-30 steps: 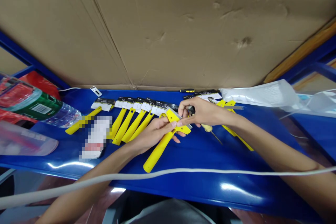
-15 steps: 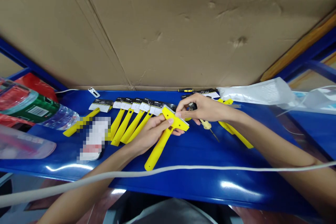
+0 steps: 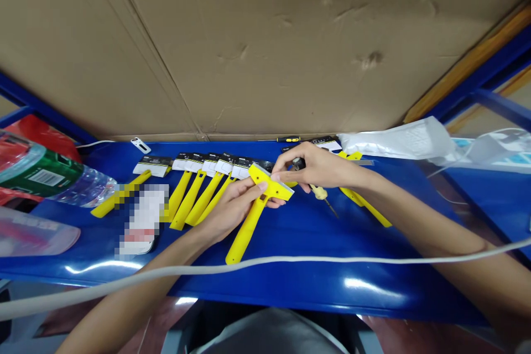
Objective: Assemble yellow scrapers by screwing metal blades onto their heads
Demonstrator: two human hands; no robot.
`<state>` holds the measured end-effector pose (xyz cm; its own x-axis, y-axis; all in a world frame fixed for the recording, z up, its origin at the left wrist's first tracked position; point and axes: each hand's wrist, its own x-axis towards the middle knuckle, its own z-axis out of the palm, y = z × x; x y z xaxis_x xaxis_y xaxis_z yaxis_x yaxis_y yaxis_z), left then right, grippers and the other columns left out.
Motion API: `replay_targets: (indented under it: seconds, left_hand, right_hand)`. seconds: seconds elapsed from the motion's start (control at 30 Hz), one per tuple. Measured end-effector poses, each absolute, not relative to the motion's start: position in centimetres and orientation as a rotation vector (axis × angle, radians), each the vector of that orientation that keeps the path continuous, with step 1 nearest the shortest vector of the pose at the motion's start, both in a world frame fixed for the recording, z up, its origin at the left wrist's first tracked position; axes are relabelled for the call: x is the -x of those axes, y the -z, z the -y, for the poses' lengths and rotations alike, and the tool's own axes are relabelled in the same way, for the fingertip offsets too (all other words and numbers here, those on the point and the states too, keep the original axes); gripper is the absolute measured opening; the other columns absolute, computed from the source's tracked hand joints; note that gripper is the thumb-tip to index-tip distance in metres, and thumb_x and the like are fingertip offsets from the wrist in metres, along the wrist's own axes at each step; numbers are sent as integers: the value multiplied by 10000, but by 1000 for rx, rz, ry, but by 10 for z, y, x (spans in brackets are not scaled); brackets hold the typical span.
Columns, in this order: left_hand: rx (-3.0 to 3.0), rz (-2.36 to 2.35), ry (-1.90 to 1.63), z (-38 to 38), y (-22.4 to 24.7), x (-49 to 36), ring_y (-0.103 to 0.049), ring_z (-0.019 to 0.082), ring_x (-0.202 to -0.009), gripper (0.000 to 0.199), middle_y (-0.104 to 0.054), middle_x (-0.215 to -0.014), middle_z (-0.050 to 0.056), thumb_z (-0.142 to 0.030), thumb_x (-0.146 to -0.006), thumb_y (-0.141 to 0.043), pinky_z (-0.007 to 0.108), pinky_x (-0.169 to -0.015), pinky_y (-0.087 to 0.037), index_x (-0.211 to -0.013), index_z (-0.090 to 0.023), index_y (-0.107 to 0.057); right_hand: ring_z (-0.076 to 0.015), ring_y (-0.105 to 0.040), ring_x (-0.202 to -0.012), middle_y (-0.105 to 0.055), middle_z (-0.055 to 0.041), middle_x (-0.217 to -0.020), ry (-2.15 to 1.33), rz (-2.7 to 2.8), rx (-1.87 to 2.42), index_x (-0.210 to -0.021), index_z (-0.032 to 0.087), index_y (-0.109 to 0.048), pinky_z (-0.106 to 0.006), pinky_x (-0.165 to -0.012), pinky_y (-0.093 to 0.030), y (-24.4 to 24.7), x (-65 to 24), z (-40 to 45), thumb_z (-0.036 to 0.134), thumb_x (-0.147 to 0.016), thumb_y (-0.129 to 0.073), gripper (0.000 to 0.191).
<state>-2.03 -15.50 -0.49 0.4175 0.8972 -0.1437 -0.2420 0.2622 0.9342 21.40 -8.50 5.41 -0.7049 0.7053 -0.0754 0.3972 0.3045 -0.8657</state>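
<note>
A yellow scraper (image 3: 249, 227) is held over the blue table, its handle pointing down toward the front edge. My left hand (image 3: 238, 202) grips it near the head, thumb on top. My right hand (image 3: 319, 166) has thumb and finger at the metal blade edge of the same scraper. A screwdriver (image 3: 318, 192) with a pale handle is tucked in the right hand's curled fingers, tip pointing down to the right. Several yellow scrapers with black-and-white cards (image 3: 194, 163) lie in a row left of my hands. Other yellow scrapers (image 3: 375, 213) lie to the right.
At the left are a bottle with a green label (image 3: 45, 177), a clear plastic container (image 3: 37, 232) and a blurred phone-like object (image 3: 145, 221). A white packet (image 3: 398, 141) and a second screwdriver (image 3: 288, 139) lie at the back. A white cable (image 3: 290, 259) crosses the view in front.
The whole view has shifted slightly, with most things now a little further left. Both hands keep their hold on the scraper, and the right fingers stay at its blade edge.
</note>
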Motion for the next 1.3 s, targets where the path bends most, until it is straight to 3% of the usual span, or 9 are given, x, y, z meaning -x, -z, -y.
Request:
replay_targets:
  seconds: [0.17,0.47,0.7,0.8,0.9,1.03,1.3]
  left_hand:
    - [-975,-798,-930,156,-1,17,-810,307,-1053,308,-834,-1110,154,-392,-954,-818,417,-947,-668,-1104,-124,-825]
    - [-1037,-883,-910,156,2,18,-830,271,-921,361,-844,-1074,155,-436,-946,-823,364,-825,-699,-1126,-123,-816]
    - [-1080,-959,-1257,151,-17,31,-821,248,-798,313,-839,-922,106,-443,-906,-848,333,-722,-692,-1006,-151,-795]
    - [-1069,-952,-1442,149,-28,37,-831,257,-861,284,-832,-915,76,-436,-879,-869,335,-759,-694,-941,-177,-768]
    - [-1073,-938,-1488,146,-31,40,-833,264,-904,288,-824,-891,69,-441,-872,-871,327,-770,-691,-926,-183,-756]
    - [-1056,-899,-1471,144,-28,40,-833,266,-934,282,-825,-903,81,-424,-878,-867,331,-792,-685,-890,-176,-732]
    - [-848,-835,-1338,144,-19,34,-819,253,-946,255,-826,-949,110,-334,-860,-878,347,-869,-658,-853,-157,-695]
  right_hand:
    - [-78,-583,-460,-702,12,-733,-1335,2223,1003,-943,185,-832,-226,-451,-435,-57,-211,89,542,-906,-818,360]
    - [-82,-560,-432,-693,10,-705,-1314,2127,1052,-908,163,-826,-229,-418,-409,-58,-208,90,526,-846,-867,370]
    - [-64,-552,-406,-805,-11,-941,-1064,2142,1109,-988,192,-778,-264,-456,-421,-56,-210,87,446,-1034,-650,287]
    - [-89,-619,-512,-822,-30,-997,-983,2277,1157,-995,186,-788,-274,-569,-469,-48,-209,82,320,-1002,-675,176]
    - [-166,-731,-789,-830,-38,-992,-878,2476,1107,-968,201,-817,-290,-769,-501,-30,-203,79,215,-941,-730,93]
    - [-243,-740,-1047,-824,-62,-1151,-725,2721,1115,-1078,235,-824,-311,-868,-485,-9,-190,80,304,-954,-780,148]
    - [-218,-709,-909,-810,-50,-1005,-674,2948,1127,-1006,226,-794,-289,-737,-408,-15,-173,73,223,-958,-710,97]
